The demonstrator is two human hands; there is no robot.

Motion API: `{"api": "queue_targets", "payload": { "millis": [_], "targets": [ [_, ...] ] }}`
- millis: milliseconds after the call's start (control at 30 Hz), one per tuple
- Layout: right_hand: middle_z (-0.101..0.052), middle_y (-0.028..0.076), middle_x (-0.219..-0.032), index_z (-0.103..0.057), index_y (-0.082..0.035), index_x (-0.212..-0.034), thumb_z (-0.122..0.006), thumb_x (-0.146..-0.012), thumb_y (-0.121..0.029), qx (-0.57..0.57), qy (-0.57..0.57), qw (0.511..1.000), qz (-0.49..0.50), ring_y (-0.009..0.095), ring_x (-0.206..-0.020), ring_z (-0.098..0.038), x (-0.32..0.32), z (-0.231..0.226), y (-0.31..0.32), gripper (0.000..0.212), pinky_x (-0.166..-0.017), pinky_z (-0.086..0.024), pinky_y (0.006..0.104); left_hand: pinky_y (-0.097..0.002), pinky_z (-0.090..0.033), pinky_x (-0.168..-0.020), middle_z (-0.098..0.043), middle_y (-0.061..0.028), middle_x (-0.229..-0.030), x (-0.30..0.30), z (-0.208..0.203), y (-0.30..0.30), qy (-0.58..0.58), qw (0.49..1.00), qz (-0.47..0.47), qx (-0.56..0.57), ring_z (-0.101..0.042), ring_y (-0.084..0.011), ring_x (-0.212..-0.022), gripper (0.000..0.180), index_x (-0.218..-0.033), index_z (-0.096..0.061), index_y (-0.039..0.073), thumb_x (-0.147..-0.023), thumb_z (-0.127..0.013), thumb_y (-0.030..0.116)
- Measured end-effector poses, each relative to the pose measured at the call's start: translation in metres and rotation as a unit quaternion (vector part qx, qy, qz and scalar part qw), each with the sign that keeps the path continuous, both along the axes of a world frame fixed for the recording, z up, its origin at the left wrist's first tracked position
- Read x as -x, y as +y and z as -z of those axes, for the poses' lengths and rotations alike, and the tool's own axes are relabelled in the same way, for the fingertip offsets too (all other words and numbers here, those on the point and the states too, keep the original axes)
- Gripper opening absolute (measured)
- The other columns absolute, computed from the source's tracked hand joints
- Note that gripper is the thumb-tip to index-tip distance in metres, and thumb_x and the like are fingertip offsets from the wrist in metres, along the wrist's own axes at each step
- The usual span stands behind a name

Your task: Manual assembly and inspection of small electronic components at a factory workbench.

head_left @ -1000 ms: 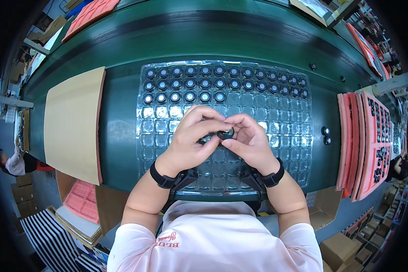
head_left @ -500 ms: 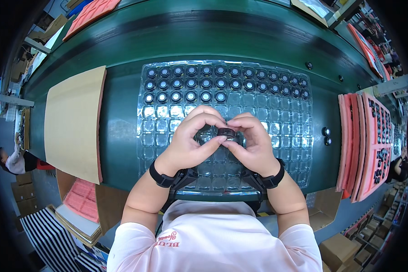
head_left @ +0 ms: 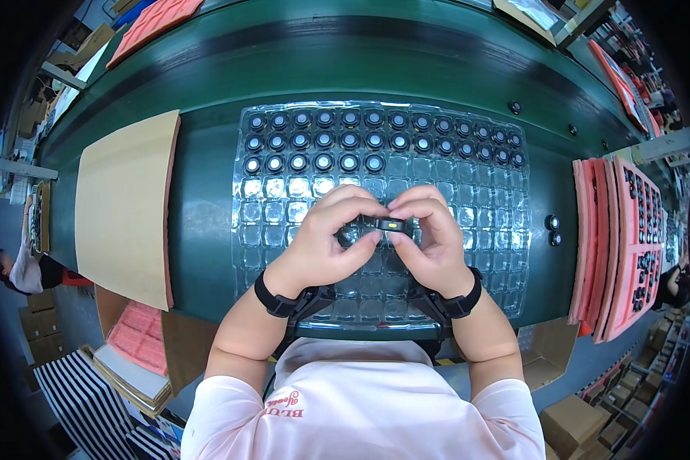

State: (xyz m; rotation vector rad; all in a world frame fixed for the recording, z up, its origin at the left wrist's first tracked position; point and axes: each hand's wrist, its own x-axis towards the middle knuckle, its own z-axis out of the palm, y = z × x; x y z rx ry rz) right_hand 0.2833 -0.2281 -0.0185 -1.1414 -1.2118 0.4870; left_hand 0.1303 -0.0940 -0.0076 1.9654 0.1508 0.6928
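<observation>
Between my two hands, above the clear plastic tray (head_left: 480, 264), a small round black part (head_left: 392, 225) is held edge-on, with a yellow-green mark on its rim. My left hand (head_left: 323, 244) pinches its left side with thumb and fingers. On its other side, my right hand (head_left: 435, 249) grips it between thumb and bent fingertips. Similar black speaker-like parts (head_left: 349, 140) with silver centres fill the tray's two far rows and the left part of the third. Nearer pockets hold none, though my hands cover some of them.
Left of the tray lies a tan board (head_left: 126, 211) with pink foam beneath. Pink foam trays (head_left: 596, 245) are stacked at the right. Two loose black parts (head_left: 553, 230) sit between. Beyond runs a green conveyor belt (head_left: 322, 57) with several loose parts (head_left: 515, 107).
The black part has turned in my fingers, bringing the yellow-green mark into view. My thumbs have shifted apart slightly. Loose parts on the far right belt have moved a little left.
</observation>
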Motion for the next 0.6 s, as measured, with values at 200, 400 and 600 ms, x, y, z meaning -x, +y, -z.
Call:
{"api": "queue_targets", "payload": {
  "millis": [200,400,600],
  "targets": [
    [-0.064,0.012,-0.108,-0.066,-0.004,-0.109,-0.077,-0.078,0.005,-0.002,-0.143,0.989,0.043,0.027,-0.098,-0.063,-0.003,-0.005,0.001,0.034,-0.084,-0.052,0.0365,-0.0364,-0.049,-0.079,-0.067,-0.0143,-0.091,0.001,0.007,0.002,0.019,0.995,0.01,0.097,-0.063,-0.0272,-0.086,0.018,-0.097,-0.067,-0.001,-0.09,-0.069,0.016],
    [-0.069,0.011,-0.106,-0.067,-0.005,-0.108,-0.078,-0.076,0.004,0.004,-0.168,0.985,0.043,0.029,-0.094,-0.066,-0.002,-0.008,0.0,0.035,-0.083,-0.052,0.0375,-0.0356,-0.048,-0.074,-0.066,-0.0129,-0.087,-0.001,0.01,-0.002,0.033,0.995,-0.001,0.089,-0.062,-0.0254,-0.08,0.016,-0.093,-0.066,-0.001,-0.093,-0.069,0.015],
    [-0.069,0.011,-0.107,-0.067,-0.005,-0.108,-0.077,-0.077,0.004,0.013,-0.172,0.984,0.042,0.029,-0.095,-0.067,-0.001,-0.009,0.001,0.034,-0.083,-0.053,0.0384,-0.0349,-0.047,-0.072,-0.064,-0.011,-0.085,-0.003,0.011,-0.003,0.032,0.994,-0.008,0.107,-0.061,-0.0233,-0.079,0.016,-0.092,-0.066,0.0,-0.094,-0.069,0.015]
  ]
}}
